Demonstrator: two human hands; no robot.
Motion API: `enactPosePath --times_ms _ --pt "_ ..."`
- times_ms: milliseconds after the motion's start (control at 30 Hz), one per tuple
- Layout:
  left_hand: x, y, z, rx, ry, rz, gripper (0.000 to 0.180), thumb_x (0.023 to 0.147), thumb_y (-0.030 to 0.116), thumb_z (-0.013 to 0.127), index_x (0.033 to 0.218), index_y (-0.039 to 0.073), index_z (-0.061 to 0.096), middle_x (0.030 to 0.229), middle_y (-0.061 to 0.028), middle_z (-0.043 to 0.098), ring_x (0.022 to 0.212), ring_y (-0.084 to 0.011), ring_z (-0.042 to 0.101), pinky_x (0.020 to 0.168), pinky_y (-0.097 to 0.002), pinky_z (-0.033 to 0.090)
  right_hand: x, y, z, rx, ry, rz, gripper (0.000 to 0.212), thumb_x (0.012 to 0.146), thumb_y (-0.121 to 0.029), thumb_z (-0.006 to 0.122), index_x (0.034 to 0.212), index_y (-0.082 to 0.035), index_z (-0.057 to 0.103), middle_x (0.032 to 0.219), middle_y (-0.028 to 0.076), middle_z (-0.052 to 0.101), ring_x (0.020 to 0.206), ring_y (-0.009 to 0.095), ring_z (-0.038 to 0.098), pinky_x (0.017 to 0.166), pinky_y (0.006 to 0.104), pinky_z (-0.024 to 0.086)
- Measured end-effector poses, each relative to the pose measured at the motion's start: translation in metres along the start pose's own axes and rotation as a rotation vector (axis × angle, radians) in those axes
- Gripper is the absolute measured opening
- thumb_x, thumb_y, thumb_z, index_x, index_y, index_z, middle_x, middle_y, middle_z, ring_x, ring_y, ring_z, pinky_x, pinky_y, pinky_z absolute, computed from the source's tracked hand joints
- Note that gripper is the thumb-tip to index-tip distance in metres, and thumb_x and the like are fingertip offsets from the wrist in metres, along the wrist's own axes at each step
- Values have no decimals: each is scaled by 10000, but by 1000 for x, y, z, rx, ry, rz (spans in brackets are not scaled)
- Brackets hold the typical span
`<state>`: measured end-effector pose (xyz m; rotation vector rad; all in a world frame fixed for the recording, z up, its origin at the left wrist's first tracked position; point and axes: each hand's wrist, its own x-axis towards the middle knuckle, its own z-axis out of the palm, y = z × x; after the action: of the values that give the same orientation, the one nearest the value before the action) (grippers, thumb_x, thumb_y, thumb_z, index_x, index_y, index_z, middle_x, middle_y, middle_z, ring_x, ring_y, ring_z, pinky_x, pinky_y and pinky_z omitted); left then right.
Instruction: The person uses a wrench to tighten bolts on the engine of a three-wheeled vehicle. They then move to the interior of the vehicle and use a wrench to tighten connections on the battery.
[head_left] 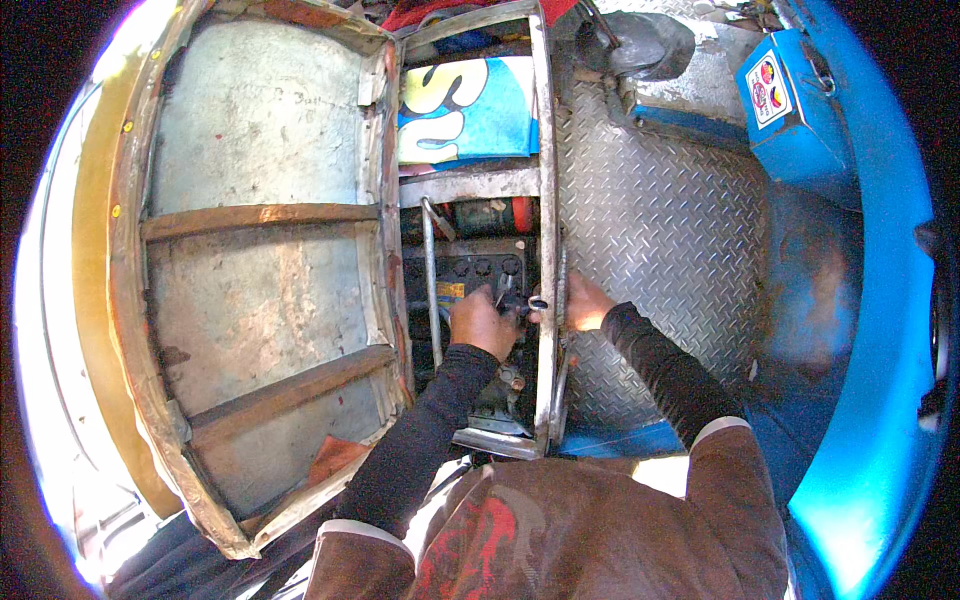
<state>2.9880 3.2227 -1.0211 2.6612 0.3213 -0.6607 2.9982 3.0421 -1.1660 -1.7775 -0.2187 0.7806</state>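
Battery [470, 270] sits inside the metal frame [546, 225], between its left and right edges; lid [265, 120] lies open along the frame's left edge, inner face showing. Left hand [478, 324] is over the battery's near right part, fingers bent in at a dark fitting [513, 302]; gripping or merely touching, I cannot tell. Right hand [586, 303] meets the same spot from outside the frame's right edge, near a small ring [538, 303] (fingertips partly hidden, so their hold is unreadable too). Step in hand, as I judge it: both hands working at the fitting, with the battery left in place. The next move seems to call for a steady left hand and clearance for the right past that edge.
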Motion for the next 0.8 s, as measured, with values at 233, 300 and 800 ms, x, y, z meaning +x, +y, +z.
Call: enactPosePath --times_ms 233,300,800 --pt "-2 2 -1 -63 104 -94 383 810 317 770 920 -42 689 901 -305 676 890 -448 672 799 -502 537 -9 -23 -13 38 -27 -41 550 689 -447 882 1040 -71 686 954 107 715 893 247 688 831 390 541" --pt "0 1 0 18 45 -178 453 833 386 738 832 -65 691 893 -324 669 881 -464 668 795 -519 530 -7 -18 -13 30 -42 -32 571 686 -460 881 1050 -67 683 978 117 714 905 252 687 840 391 539" --pt "6 1 10 168 64 43 354 766 290 788 872 -35 696 857 -265 691 852 -439 681 783 -506 550 -7 -16 -11 -47 3 -31 563 726 -401 859 1038 9 634 926 189 692 852 339 657 779 465 518"
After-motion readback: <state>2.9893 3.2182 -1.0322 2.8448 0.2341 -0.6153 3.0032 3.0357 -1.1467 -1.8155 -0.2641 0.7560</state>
